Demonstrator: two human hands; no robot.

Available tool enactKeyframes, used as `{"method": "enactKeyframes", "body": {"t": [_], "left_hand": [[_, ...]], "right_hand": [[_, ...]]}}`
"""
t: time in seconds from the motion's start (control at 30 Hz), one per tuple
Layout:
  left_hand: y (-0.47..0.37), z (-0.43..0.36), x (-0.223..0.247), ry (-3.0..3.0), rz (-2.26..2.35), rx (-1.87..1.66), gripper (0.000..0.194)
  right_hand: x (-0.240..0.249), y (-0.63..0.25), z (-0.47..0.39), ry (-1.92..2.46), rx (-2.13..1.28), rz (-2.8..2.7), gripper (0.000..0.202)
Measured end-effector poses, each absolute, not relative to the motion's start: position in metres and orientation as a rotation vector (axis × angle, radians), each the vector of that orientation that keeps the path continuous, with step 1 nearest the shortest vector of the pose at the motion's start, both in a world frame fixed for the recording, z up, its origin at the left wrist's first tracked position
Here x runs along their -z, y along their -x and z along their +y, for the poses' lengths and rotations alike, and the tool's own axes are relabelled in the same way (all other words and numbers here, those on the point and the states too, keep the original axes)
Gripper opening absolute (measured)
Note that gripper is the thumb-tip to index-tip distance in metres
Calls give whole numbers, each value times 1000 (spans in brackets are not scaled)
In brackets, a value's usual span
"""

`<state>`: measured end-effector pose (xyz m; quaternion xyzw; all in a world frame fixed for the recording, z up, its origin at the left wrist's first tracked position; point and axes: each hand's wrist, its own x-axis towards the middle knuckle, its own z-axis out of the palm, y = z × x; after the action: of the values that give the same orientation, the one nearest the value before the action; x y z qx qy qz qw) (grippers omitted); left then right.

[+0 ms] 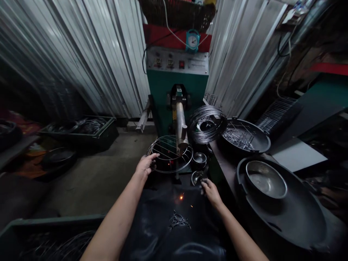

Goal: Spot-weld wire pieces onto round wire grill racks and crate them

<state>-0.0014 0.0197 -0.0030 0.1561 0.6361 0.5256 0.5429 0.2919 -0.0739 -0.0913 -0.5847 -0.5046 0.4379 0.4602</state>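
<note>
My left hand [146, 165] grips the left rim of a round wire rack [169, 159], thumb and fingers closed on it. The rack lies tilted under the metal arm [180, 121] of a green machine that looks like a spot welder. My right hand [210, 192] is closed beside a small metal bowl [196, 177]; what its fingers hold, if anything, is too dark to make out. Orange sparks [181, 197] glow over my lap. Several short bent wire pieces [178, 220] lie on the black apron [152, 224].
Stacked wire rings [208, 125] hang right of the machine arm. A pan of wire parts [241, 139] and a large dark pan [293, 217] holding a metal bowl [266, 179] stand at right. Green bins [81, 141] of wire sit at left. A blue clock [193, 40] hangs on the machine.
</note>
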Motion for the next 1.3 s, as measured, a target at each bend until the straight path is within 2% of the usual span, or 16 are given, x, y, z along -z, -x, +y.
{"method": "enactKeyframes", "body": {"t": [0.13, 0.27, 0.5, 0.87, 1.1, 1.3], "left_hand": [[-9, 15, 3, -308, 1534, -1349, 36], [-18, 5, 5, -312, 1531, -1436, 34], [-26, -5, 6, -395, 1533, -1551, 40], [-36, -6, 8, -464, 1536, -1595, 43], [-39, -8, 7, -477, 1508, -1599, 43], [-40, -7, 6, -447, 1464, -1620, 42]], "right_hand": [[44, -250, -47, 1226, -1197, -1197, 39], [13, -210, -31, 1017, -1216, -1314, 36], [32, -200, -30, 1121, -1087, -1595, 26], [39, -207, -23, 1211, -916, -1598, 23], [45, -206, -27, 1199, -1177, -1481, 18], [38, -206, -28, 1216, -1028, -1567, 21]]}}
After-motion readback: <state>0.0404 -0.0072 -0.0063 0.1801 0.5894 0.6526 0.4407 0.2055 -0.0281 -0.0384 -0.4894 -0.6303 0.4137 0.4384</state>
